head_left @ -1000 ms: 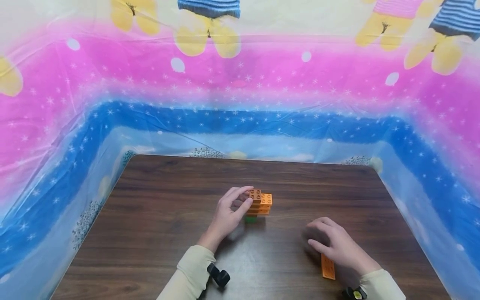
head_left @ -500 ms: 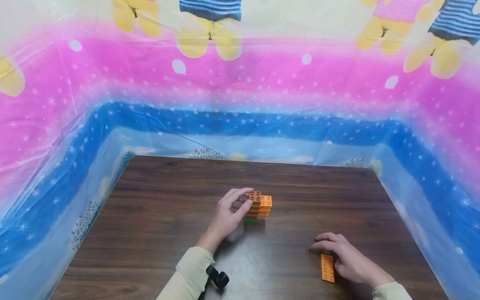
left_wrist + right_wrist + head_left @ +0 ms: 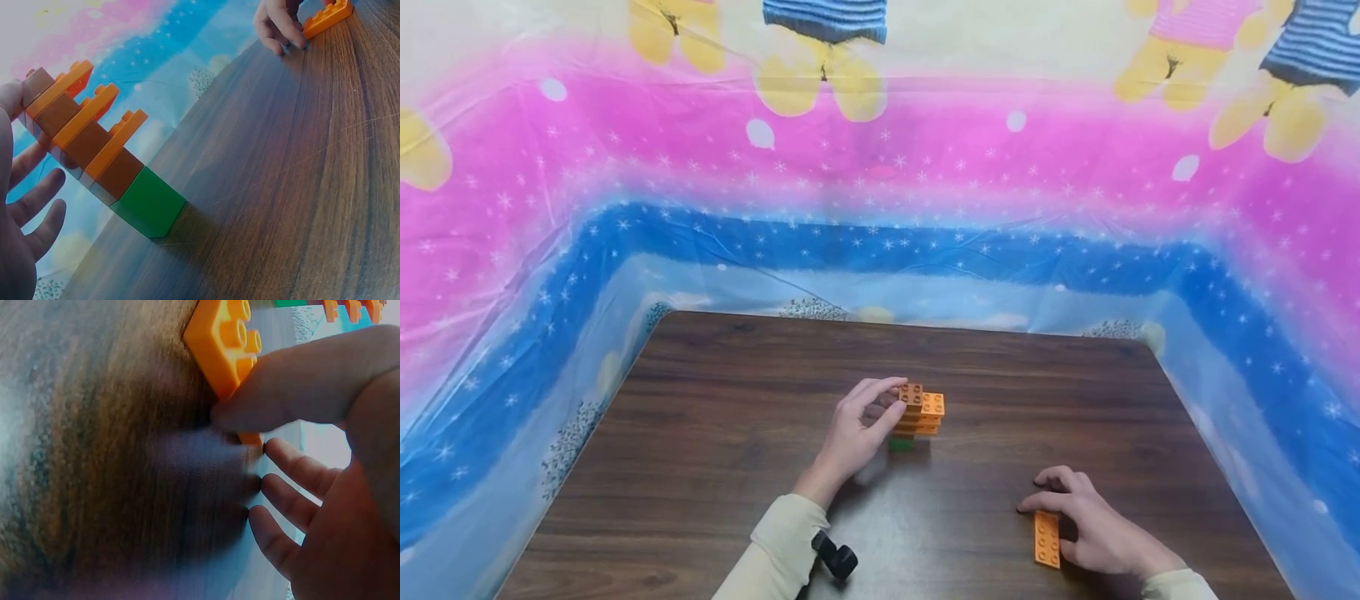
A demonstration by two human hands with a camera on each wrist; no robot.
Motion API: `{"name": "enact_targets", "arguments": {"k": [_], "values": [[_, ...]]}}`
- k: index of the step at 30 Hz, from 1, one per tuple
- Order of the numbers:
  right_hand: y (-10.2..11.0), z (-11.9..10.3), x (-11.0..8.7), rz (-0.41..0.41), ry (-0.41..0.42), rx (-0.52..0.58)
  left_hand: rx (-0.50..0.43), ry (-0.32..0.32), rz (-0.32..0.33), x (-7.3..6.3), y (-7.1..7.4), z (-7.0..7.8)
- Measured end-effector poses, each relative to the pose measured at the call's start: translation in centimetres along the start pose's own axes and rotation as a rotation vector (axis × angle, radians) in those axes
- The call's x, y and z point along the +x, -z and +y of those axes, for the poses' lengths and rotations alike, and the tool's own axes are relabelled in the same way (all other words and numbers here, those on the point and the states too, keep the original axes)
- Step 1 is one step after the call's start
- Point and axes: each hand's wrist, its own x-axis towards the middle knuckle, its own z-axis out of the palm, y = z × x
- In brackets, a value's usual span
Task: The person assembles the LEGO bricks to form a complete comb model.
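A tower of toy building bricks stands upright on the table, with brown bricks and thin orange ones stacked in turn over a green brick. Orange studded ends stick out on one side. My left hand holds the tower near its top, thumb and forefinger on the uppermost brown brick, other fingers spread behind. At the right front, a flat orange brick lies studs up. My right hand has its thumb along one side of this brick and fingers curled about its far end; the thumb hides part of it.
The dark wood-grain table has its far edge against a patterned cloth that also hangs along both sides. A black wrist device is strapped at the left sleeve.
My right hand has come down and back to the flat orange brick, which has shifted slightly left under the thumb. The left hand and tower have stayed in place.
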Motion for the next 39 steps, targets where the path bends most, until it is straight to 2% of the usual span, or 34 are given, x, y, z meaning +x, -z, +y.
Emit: {"name": "enact_targets", "arguments": {"k": [15,20,28,35,39], "values": [[-0.9,0.2,0.0,0.126,0.046,-0.023,0.013,-0.004,-0.01,-0.1,0.1,0.0],[-0.9,0.3,0.2,0.134,0.039,-0.025,0.023,-0.006,-0.007,-0.1,0.1,0.1],[-0.8,0.6,0.7,0.137,0.035,0.05,0.023,0.002,-0.004,0.0,0.0,0.1],[-0.7,0.6,1.0,0.108,-0.037,0.15,0.032,-0.007,0.0,-0.1,0.0,0.2],[-0.7,0.6,1.3,0.111,-0.044,0.186,0.033,0.004,0.0,-0.1,0.0,0.3]]}}
